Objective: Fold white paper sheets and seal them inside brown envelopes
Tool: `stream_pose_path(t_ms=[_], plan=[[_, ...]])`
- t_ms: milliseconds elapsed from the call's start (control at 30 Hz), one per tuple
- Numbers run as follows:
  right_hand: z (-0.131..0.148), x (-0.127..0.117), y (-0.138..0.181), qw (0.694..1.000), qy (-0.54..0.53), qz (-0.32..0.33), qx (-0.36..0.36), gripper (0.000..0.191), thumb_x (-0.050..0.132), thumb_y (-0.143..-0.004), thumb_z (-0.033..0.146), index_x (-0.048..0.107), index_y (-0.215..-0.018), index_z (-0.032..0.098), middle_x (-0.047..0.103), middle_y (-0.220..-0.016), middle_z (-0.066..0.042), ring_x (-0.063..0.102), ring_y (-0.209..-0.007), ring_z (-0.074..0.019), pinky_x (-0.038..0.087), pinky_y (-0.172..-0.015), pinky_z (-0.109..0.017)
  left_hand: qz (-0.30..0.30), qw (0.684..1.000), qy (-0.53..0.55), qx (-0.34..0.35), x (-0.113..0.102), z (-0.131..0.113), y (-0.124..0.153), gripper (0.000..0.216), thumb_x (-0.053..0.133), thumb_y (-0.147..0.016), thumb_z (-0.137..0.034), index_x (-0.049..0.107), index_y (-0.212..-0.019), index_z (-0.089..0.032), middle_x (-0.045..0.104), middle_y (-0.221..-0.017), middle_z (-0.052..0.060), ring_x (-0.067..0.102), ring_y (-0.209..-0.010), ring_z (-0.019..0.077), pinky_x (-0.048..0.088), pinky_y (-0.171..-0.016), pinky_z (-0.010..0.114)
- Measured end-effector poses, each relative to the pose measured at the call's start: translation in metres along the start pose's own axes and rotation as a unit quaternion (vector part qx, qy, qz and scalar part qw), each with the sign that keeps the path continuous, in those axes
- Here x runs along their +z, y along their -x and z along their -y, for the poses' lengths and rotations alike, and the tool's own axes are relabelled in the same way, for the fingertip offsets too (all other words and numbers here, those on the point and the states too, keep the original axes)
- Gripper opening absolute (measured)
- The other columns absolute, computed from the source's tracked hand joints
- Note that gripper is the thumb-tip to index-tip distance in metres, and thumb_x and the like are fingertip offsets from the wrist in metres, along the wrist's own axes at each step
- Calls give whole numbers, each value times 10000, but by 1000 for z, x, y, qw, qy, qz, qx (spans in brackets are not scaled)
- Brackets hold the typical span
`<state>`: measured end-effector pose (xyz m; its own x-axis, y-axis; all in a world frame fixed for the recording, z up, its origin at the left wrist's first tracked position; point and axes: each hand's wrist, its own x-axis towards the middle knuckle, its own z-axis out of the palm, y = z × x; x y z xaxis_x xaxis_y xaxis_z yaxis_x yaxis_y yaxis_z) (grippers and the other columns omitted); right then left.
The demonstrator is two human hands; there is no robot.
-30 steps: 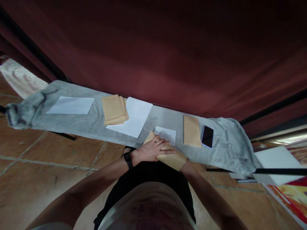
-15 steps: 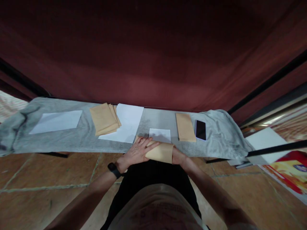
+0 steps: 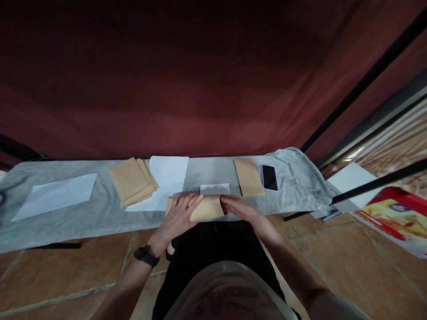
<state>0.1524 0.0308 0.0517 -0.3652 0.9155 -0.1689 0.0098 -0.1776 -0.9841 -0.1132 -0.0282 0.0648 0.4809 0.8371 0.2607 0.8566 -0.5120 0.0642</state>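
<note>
A brown paper envelope (image 3: 208,208) lies at the front edge of the cloth-covered bench, its right end bulging open. My left hand (image 3: 180,211) rests flat across its left part, fingers spread and pressing on the paper. At the open right end is my right hand (image 3: 238,208), fingers stretched out with their tips at the mouth; its thumb is mostly hidden. Just behind the envelope a small white sheet (image 3: 214,189) is partly covered by it. A single brown envelope (image 3: 249,178) lies flat to the right.
Several brown envelopes (image 3: 130,181) are stacked at the left, overlapping white sheets (image 3: 170,171). Another white sheet (image 3: 56,195) lies farther left. A phone (image 3: 269,178) is at the right on the grey cloth (image 3: 293,178). A dark red curtain (image 3: 213,89) hangs behind.
My right hand has drawn back out of the envelope to its mouth. My left hand stays on the paper. The view has shifted slightly.
</note>
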Motion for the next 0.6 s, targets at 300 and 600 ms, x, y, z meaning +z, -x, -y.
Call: stream_pose_path(t_ms=[300,600], plan=[[-18,-8,-23,847,496,-186,41,296,618,-933,396,629,-1102,154,673,-1153,-176,636,-1109,-276,491,-935,-353,2,992,-54,-115,13,30,18,989,724,-785,-457,216,-1590,-190,520,-1416,200,482,-1328,372,232,-1183,584],[-24,17,-35,796,557,-207,114,540,726,-859,427,559,-1220,61,662,-1189,-262,638,-1123,-339,488,-942,-390,28,987,-53,-148,22,41,28,1057,744,-764,-500,172,-1605,-213,369,-1582,210,457,-1364,404,259,-1165,575]])
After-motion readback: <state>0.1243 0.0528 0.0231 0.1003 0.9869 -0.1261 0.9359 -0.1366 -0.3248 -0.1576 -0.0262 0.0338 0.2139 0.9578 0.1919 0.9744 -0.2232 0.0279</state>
